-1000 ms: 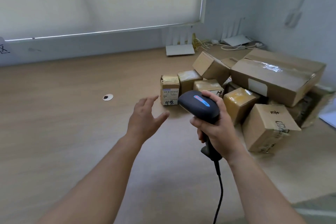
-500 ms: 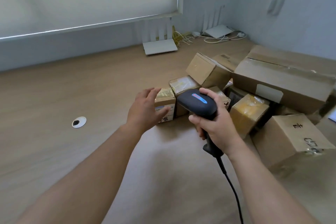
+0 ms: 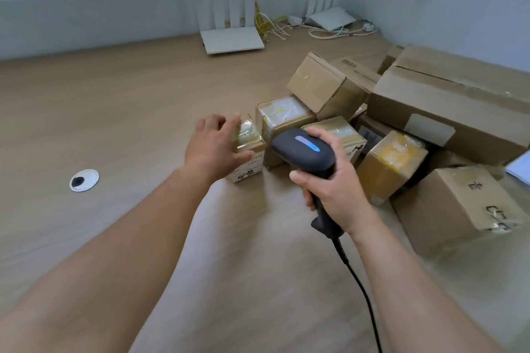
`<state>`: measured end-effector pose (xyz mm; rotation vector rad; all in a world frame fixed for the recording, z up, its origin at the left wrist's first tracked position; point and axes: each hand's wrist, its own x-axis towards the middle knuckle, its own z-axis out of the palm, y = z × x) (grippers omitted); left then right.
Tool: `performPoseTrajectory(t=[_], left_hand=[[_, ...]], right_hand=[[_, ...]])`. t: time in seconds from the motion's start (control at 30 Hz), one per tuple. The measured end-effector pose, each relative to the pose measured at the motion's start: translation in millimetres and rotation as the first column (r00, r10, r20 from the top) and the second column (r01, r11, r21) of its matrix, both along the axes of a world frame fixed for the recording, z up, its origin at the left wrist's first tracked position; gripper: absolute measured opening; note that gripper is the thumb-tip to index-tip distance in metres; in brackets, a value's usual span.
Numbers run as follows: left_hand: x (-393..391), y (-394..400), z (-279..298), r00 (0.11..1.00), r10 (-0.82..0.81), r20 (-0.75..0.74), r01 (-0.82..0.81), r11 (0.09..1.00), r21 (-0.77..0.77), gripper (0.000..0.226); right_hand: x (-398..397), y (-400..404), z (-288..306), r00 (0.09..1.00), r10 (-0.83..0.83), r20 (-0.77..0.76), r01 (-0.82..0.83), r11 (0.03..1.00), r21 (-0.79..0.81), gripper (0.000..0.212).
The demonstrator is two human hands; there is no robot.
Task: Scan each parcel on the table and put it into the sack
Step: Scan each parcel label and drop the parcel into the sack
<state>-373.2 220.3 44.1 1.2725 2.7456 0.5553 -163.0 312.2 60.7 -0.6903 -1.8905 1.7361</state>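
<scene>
- Cardboard parcels (image 3: pixel 395 129), brown and taped, lie heaped on the right half of the wooden table (image 3: pixel 114 112), some tilted against one another.
- Small parcel (image 3: pixel 249 152): stands upright at the left edge of the heap, a printed label and handwritten marks on its near face.
- Left hand (image 3: pixel 213 146): I see it spread, fingers straight, reaching over the small parcel; thumb lies across the label, but I cannot tell whether the palm touches.
- Right hand (image 3: pixel 335 189): clenched round the handle of the black scanner (image 3: pixel 305 149), whose head points toward the parcels.
- Scanner cable (image 3: pixel 362 295): runs down to the lower frame edge.
- Grommet (image 3: pixel 84 180): white ring set in the table, well left of the parcels.
- Two white routers (image 3: pixel 232 40): at the far wall.
</scene>
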Motion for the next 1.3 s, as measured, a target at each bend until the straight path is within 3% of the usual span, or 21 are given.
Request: performPoseTrajectory(t=[0.27, 0.5, 0.63, 0.77, 1.0, 1.13, 1.3], left_hand=[[39, -80, -3, 0.953, 0.249, 0.171, -0.246, 0.968, -0.041, 0.105], [108, -142, -33, 0.792, 0.445, 0.418, -0.488, 0.873, -0.007, 0.113], [135, -160, -48, 0.728, 0.477, 0.492, -0.535, 0.844, -0.027, 0.114], [140, -163, -51, 0.755, 0.498, 0.427, -0.505, 0.857, -0.107, 0.107], [127, -139, -27, 0.896, 0.433, 0.104, -0.377, 0.861, -0.342, 0.083], [119, -132, -18, 0.884, 0.445, 0.146, -0.345, 0.829, -0.44, 0.063], [115, -133, -6, 0.856, 0.45, 0.252, -0.287, 0.822, -0.492, 0.082]], right_hand=[[20, -34, 1, 0.994, 0.1, -0.033, -0.102, 0.993, -0.059, 0.068], [45, -59, -1, 0.983, 0.174, -0.051, -0.178, 0.98, -0.093, 0.068], [57, -67, -4, 0.977, 0.206, -0.047, -0.21, 0.972, -0.107, 0.068], [68, -68, -3, 0.972, 0.228, -0.047, -0.232, 0.968, -0.098, 0.068], [81, -62, 6, 0.978, 0.206, -0.034, -0.208, 0.975, -0.078, 0.068], [88, -58, 10, 0.978, 0.203, -0.037, -0.206, 0.976, -0.075, 0.069], [93, -57, 16, 0.981, 0.186, -0.05, -0.189, 0.979, -0.076, 0.069]])
